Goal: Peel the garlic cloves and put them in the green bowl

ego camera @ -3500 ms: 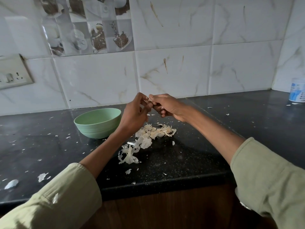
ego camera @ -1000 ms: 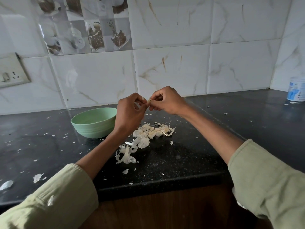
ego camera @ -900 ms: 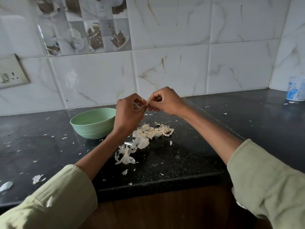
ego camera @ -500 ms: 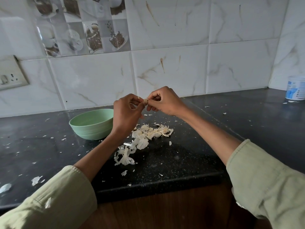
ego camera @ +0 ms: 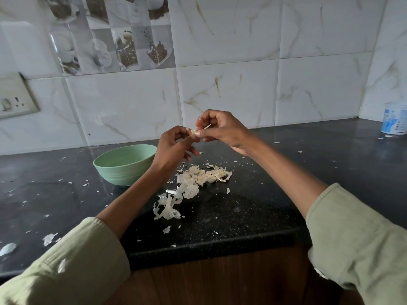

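A black speckled worktop [ego camera: 220,212] is running along a white tiled wall [ego camera: 231,95], carrying everything in view. A green bowl [ego camera: 124,165] is sitting on it just left of the person's left forearm. A heap of papery garlic skins [ego camera: 193,183] is lying near the bowl, below the raised hands. The left hand [ego camera: 174,148] and right hand [ego camera: 222,128] are meeting above the worktop, their fingers [ego camera: 199,133] pinching a small garlic clove [ego camera: 194,130] between them. A white tub [ego camera: 394,121] is standing far right.
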{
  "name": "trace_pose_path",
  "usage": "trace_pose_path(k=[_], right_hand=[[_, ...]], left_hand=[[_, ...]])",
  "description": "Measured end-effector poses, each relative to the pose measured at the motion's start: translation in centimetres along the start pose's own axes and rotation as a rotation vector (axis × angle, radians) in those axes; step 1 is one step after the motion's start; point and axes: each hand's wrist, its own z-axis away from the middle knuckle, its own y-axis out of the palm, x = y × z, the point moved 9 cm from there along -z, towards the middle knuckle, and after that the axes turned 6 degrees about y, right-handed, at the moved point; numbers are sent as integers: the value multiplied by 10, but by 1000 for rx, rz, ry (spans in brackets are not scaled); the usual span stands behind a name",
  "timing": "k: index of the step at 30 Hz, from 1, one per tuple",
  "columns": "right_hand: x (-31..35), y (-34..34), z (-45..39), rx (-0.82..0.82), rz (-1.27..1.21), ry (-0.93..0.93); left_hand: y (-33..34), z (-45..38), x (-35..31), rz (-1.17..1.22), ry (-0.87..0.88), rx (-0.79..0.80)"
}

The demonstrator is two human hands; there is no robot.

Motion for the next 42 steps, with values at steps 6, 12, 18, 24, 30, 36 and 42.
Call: trace_pose_path(k=[6,12,18,24,30,36,42], right_hand=[[-1,4,0,2,45,12],[5,3,3,-17,65,-45],[11,4,5,-51,101,-94],[11,2,2,-75,158,-113],[9,2,2,-72,209,-117],[1,19,5,67,375,-43],[6,1,7,-25,436,9]], left_hand=[[4,0,-1,1,45,51],[-6,-2,-2,-36,72,-21],[-8,0,-2,-30,54,-39],[-7,1,-3,-36,45,-53],[-7,1,-5,-34,49,-61],[-15,-2,6,-12,-26,-151],[-3,-1,9,54,-58,-26]])
